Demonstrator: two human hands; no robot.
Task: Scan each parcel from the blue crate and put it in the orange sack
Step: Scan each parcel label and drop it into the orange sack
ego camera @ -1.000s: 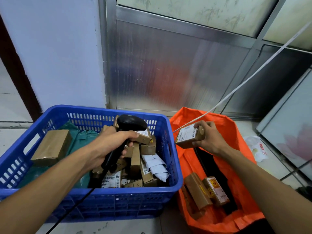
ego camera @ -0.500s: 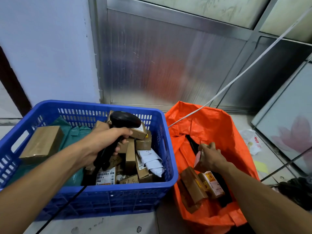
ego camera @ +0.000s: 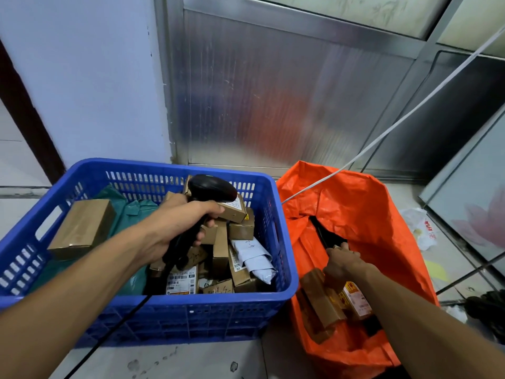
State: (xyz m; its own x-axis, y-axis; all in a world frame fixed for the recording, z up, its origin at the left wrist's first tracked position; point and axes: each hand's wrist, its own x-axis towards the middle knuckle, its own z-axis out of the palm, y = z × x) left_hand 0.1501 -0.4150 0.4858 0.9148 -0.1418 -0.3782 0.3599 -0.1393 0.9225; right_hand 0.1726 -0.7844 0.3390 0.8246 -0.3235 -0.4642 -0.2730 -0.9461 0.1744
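Orange sack [ego camera: 363, 214]: few brown parcels in; your right hand [ego camera: 343, 265] inside, fingers hidden — grip unclear. Blue crate [ego camera: 175, 310]: many parcels left — your left hand [ego camera: 177, 228] wraps the scanner [ego camera: 210, 188].

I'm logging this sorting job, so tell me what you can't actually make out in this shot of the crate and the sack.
All in the head view:
- Whether the right hand holds a parcel: it is turned knuckles-up inside the orange sack.
- Parcels low in the blue crate: covered by the left hand, the scanner and upper parcels.
- Label text: too small.
- The scanner's cable end: cut off by the bottom edge.
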